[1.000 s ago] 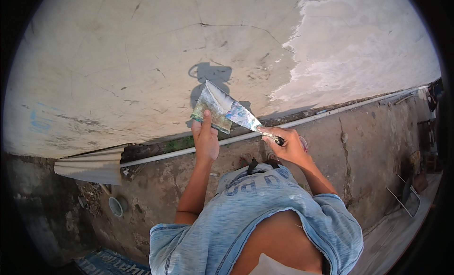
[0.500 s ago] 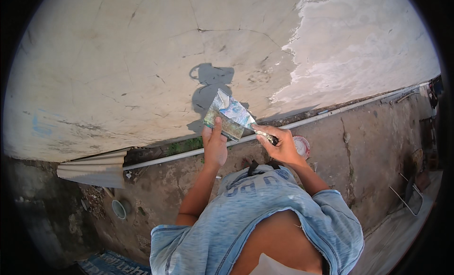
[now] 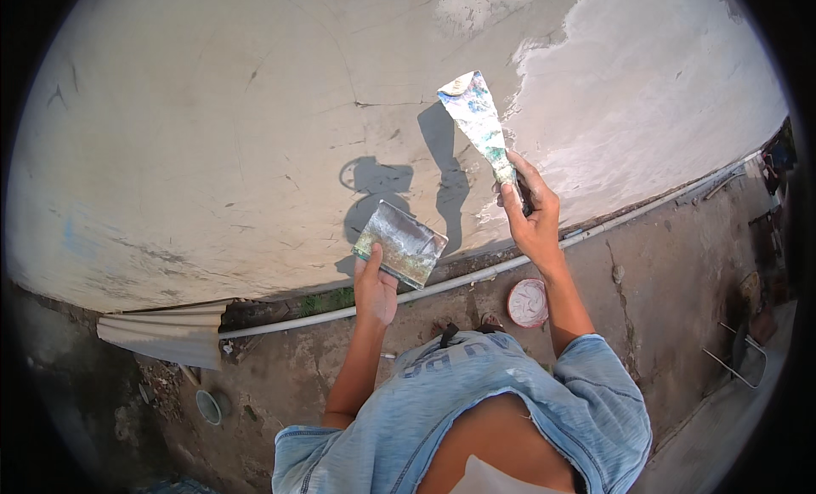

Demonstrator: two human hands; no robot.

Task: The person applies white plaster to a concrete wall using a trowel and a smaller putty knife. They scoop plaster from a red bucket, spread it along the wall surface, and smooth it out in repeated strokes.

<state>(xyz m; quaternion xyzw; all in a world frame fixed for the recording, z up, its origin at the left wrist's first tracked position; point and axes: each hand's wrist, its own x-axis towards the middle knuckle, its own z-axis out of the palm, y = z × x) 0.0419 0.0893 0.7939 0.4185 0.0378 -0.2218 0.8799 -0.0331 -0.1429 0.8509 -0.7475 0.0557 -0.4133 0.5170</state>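
Right hand (image 3: 534, 222): closed around handle of putty knife (image 3: 478, 120), blade raised against wall (image 3: 212, 128), tip at edge of pale fresh plaster patch (image 3: 654, 77). Left hand (image 3: 375, 288): gripping lower edge of flat smeared metal plate (image 3: 400, 243), held just off wall. Below: white pipe (image 3: 323, 317) along wall base, round tub (image 3: 528, 302) on ground.

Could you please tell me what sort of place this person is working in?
Probably an outdoor spot at the foot of a building under repair: sunlit plastered wall with a fresh lighter patch, a pipe along its base, and bare ground with a small round tub.
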